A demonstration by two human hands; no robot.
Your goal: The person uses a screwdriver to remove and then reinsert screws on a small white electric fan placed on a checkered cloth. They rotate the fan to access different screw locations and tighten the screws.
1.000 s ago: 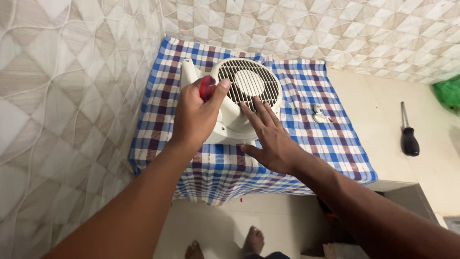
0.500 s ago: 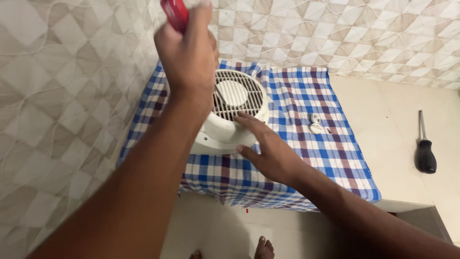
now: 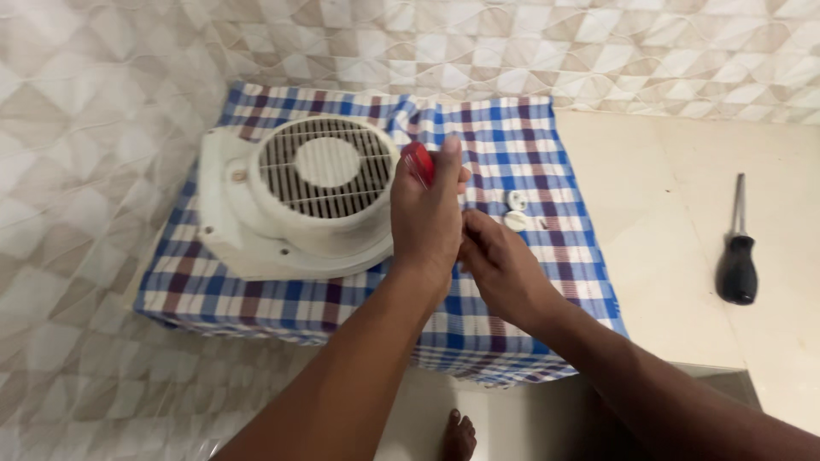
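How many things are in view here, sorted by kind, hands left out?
Exhaust fan: 1
Screwdrivers: 2, a red-handled one in the left hand, a black-handled one on the floor
Small white parts on the checked cloth: 2, perhaps a third tiny one
Checked cloth: 1
Total: 6

No pkgs, labels, signs or screens in view at this moment.
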